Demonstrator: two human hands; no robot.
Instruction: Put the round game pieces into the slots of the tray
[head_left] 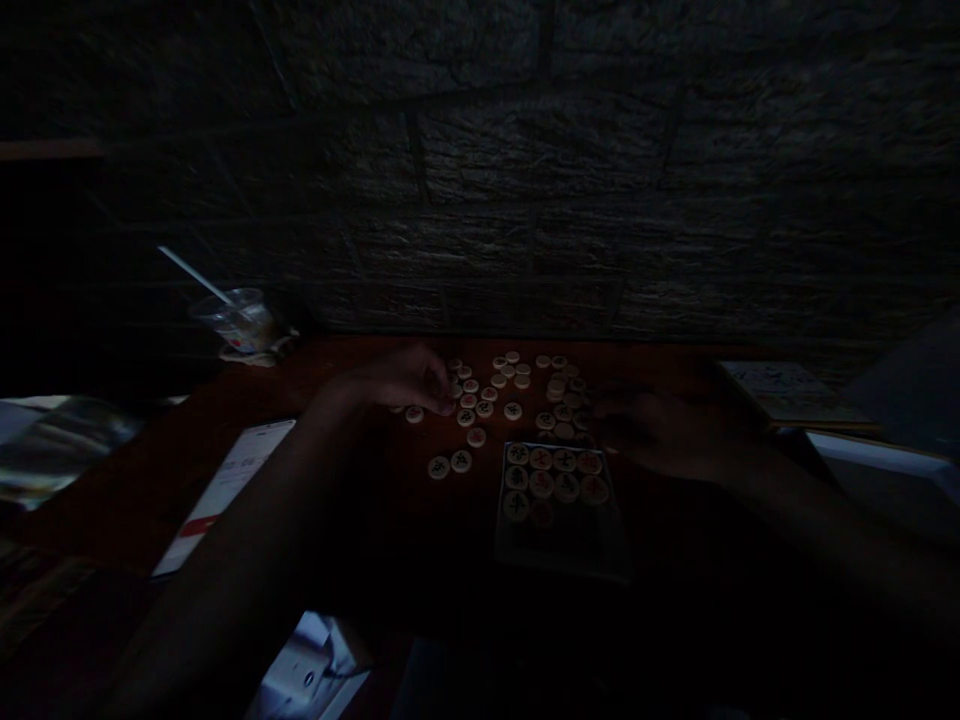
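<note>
The scene is very dark. Several round pale game discs (499, 385) with dark and red characters lie scattered on a reddish-brown table (337, 370). A shallow dark tray (561, 540) near me holds several discs in rows at its far end. My left hand (409, 380) reaches over the left side of the scattered discs, fingers curled down and pinched at a disc. My right hand (660, 430) rests just right of the tray's far end, in deep shadow; its fingers do not show clearly.
A clear plastic cup (236, 320) with a straw stands at the table's far left corner. A white paper card (225, 490) lies to the left. A flat board or booklet (791, 392) lies at the right. A rough stone wall rises behind the table.
</note>
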